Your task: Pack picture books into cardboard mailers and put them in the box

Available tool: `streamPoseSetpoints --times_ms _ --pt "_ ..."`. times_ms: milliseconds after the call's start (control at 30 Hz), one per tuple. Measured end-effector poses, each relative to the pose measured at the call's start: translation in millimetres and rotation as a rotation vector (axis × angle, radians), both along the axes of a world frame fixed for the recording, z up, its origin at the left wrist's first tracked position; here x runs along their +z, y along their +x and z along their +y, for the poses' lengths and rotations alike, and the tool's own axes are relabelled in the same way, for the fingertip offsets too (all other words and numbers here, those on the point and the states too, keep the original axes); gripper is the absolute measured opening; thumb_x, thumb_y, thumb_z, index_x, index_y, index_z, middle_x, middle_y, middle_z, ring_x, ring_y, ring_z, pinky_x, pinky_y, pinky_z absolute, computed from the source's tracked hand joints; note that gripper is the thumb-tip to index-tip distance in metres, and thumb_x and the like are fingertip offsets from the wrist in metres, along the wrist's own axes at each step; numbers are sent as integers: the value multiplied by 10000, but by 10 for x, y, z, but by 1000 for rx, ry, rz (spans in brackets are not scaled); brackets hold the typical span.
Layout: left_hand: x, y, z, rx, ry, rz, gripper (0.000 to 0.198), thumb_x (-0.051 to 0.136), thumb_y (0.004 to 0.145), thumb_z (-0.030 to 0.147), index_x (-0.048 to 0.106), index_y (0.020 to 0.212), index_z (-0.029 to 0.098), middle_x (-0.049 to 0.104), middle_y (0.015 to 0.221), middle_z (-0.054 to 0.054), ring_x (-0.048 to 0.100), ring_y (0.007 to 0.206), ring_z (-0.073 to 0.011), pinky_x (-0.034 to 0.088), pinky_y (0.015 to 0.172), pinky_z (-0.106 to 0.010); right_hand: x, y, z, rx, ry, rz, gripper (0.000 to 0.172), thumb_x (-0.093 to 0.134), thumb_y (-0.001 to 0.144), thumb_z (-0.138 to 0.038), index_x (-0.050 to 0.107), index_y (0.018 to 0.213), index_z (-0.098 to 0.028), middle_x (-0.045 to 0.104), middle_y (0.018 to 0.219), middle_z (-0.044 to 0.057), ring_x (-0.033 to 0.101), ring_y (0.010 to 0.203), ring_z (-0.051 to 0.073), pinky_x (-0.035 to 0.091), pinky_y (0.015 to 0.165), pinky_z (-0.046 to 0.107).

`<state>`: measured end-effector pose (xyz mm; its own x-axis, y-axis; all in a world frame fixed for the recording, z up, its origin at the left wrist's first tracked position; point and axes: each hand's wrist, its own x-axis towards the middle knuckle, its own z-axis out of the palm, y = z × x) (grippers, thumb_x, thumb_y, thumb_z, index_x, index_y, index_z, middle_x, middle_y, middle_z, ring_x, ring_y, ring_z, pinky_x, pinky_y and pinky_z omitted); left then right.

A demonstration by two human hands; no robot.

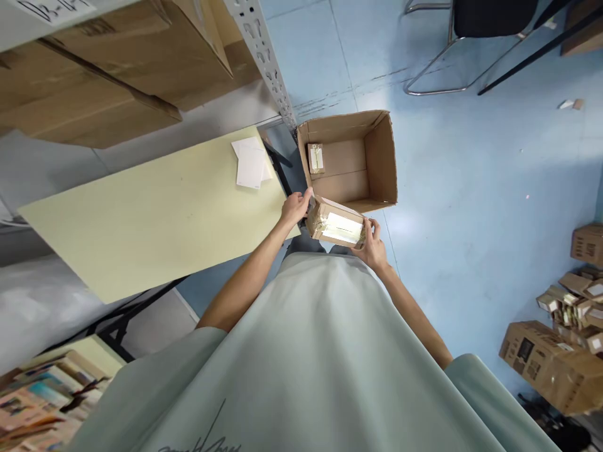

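Note:
A brown cardboard parcel (pixel 343 227) with a white label and shiny tape is held between my hands, tilted, just in front of a large open cardboard box (pixel 381 154). My right hand (pixel 372 246) is closed around the parcel's right end, fingers over its edge. At the parcel's left end, my left hand (pixel 296 207) is closed, its fingertips by the upper corner; part of its grip is hidden. Inside the open box, a small taped package (pixel 316 158) with a white label lies against the left wall.
A pale yellow table (pixel 164 213) stands on the left with several white cards (pixel 250 166) near its end. A metal rack post (pixel 264 56) rises beside the box. A chair (pixel 492 19) is at upper right; cardboard boxes (pixel 551 364) and small parcels (pixel 572 304) lie at right.

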<state>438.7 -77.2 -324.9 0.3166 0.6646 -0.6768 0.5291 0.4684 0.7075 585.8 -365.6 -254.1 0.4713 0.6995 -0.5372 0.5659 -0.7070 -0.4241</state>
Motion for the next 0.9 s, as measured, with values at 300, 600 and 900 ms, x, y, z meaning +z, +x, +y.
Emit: streamPoseSetpoints --times_ms 300,600,900 --pt "-262 434 -279 207 -97 82 383 707 1084 453 703 813 181 777 807 -71 807 937 -246 668 961 -393 -413 855 -46 108 -13 103 1203 729 838 -409 118 1861 -249 302 1825 243 756 1236 432 715 875 571" --pt "-713 995 -574 534 -184 173 364 530 1202 349 672 934 149 721 845 -78 804 969 -230 719 1041 -501 -776 1184 -323 -12 -8 166 1267 758 853 -486 27 1858 -236 315 1803 261 713 1333 425 717 891 531" --pt "-1206 1264 -237 312 -212 199 379 650 1141 442 634 867 181 699 856 -86 762 936 -256 688 969 -487 -1143 1296 -195 -8 -34 95 1213 731 912 -433 -11 1856 -256 288 1816 273 705 1370 467 727 899 571"
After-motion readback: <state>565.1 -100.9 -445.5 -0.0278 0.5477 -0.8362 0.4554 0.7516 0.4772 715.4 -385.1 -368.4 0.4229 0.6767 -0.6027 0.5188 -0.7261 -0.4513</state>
